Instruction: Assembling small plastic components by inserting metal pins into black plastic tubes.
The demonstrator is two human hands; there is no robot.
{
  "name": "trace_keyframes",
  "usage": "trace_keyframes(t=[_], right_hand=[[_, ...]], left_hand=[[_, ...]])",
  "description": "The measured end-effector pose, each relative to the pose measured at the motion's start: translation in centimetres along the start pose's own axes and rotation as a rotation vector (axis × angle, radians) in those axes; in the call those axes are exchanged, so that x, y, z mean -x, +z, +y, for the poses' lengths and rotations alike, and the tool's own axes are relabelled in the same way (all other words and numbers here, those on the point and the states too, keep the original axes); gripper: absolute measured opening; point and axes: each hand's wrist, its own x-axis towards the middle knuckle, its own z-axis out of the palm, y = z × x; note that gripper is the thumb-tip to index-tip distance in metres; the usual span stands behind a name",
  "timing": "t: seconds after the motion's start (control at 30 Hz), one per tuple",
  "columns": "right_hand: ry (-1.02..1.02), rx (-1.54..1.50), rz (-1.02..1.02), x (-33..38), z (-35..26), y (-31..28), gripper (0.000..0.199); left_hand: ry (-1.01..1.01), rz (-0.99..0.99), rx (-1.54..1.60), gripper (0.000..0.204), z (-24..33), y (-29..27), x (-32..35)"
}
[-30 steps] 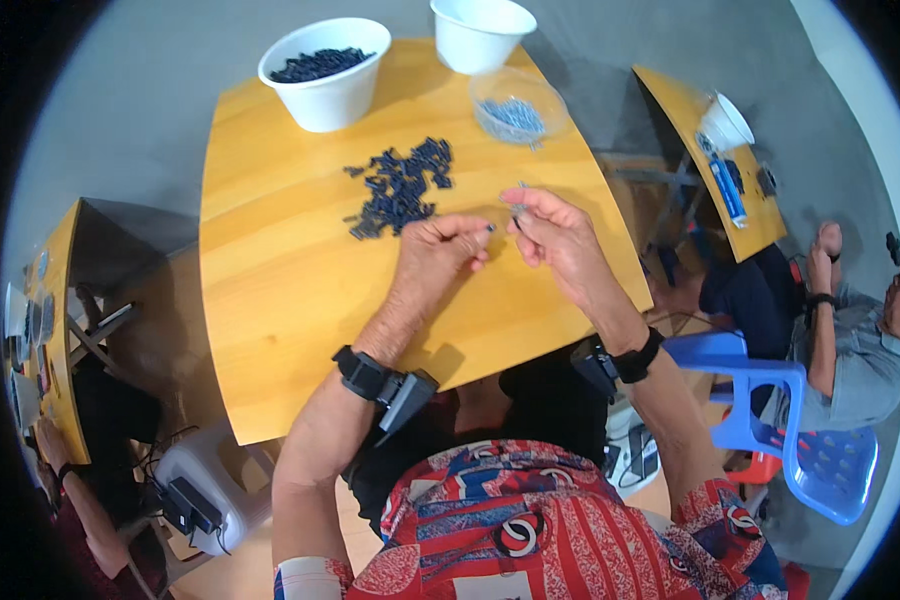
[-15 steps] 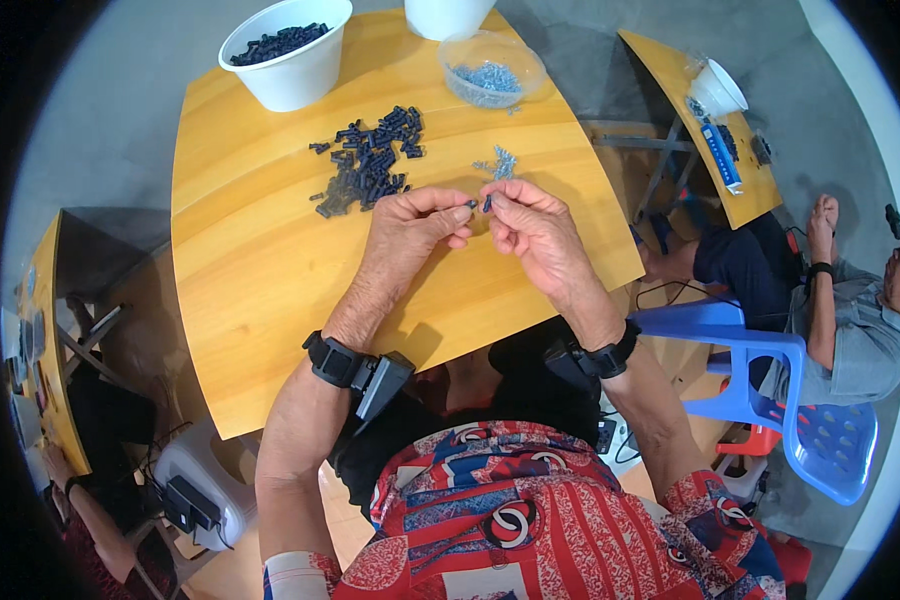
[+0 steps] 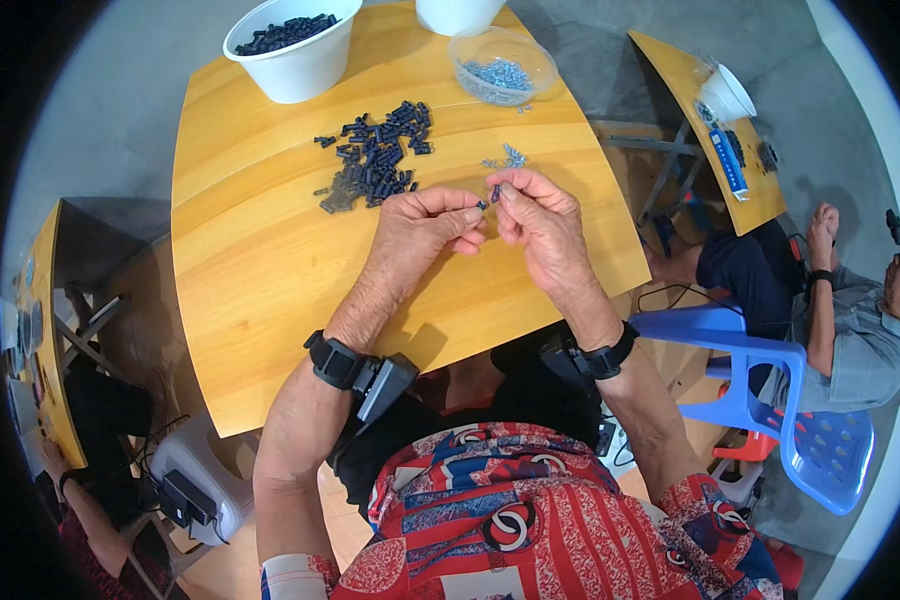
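Note:
Near the table's middle, my left hand (image 3: pixel 425 232) pinches a small black plastic piece (image 3: pixel 482 205) between thumb and forefinger. Close beside it, my right hand (image 3: pixel 542 225) has thumb and forefinger closed on a small dark piece (image 3: pixel 496 193). The two fingertips are a little apart, and most of each piece is covered by fingers. Beyond my left hand lies a loose pile of short black plastic pieces (image 3: pixel 378 155). Just past my right fingertips is a small heap of silvery screws (image 3: pixel 514 156).
At the far left stands a white bucket (image 3: pixel 295 75) of black pieces; a clear tub (image 3: pixel 505 95) of screws sits far right, beside another white bucket (image 3: pixel 460 12). A blue plastic chair (image 3: pixel 760 350) and a seated person (image 3: pixel 860 320) are at the right. Another person's arm (image 3: pixel 95 515) shows at left.
Both hands have shifted slightly to the right along with the whole view. My right fingertips have risen a little and now hide part of the screw heap. Both pinches stay closed.

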Motion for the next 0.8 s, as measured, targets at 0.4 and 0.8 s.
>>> trace_keyframes(t=[0.4, 0.8], right_hand=[[-0.120, 0.169, -0.017, 0.0, 0.2, 0.8, 0.011], [-0.145, 0.213, 0.033, -0.2, 1.0, 0.8, 0.011]], left_hand=[[-0.058, -0.012, 0.107, 0.016, 0.1, 0.0, 0.0], [-0.084, -0.015, 0.157, 0.017, 0.0, 0.0, 0.0]])
